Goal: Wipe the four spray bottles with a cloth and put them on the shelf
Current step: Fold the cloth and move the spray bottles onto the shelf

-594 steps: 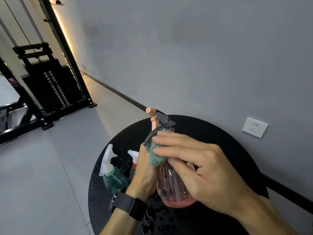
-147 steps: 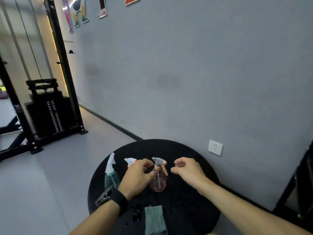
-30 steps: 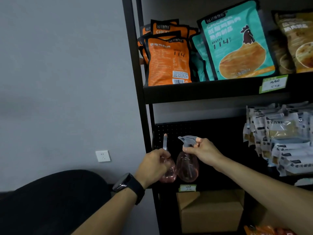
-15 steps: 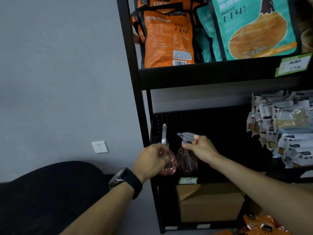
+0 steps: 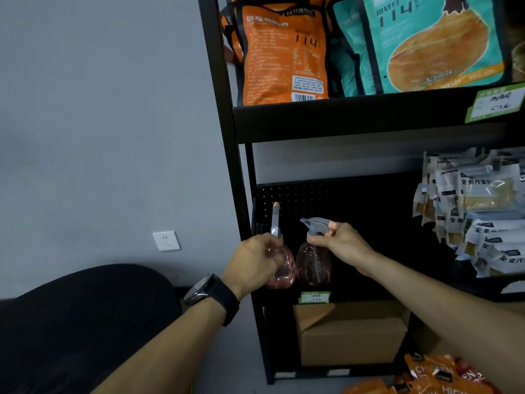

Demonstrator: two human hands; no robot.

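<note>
A small shop corner, shown by a black metal display shelf [image 5: 355,115] standing against a plain grey wall [image 5: 99,123]. Its upper tier holds upright orange snack pouches [image 5: 284,52] and teal snack pouches [image 5: 431,44], and green price labels [image 5: 495,105] are clipped to the shelf edges. Lower down, small sealed packets [image 5: 474,211] hang in bunches before a black pegboard panel [image 5: 341,200], above a cardboard stock box [image 5: 352,334].

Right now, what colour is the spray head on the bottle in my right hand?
Grey, with a peach-orange nozzle tip; the spray head shows in the head view.
</note>
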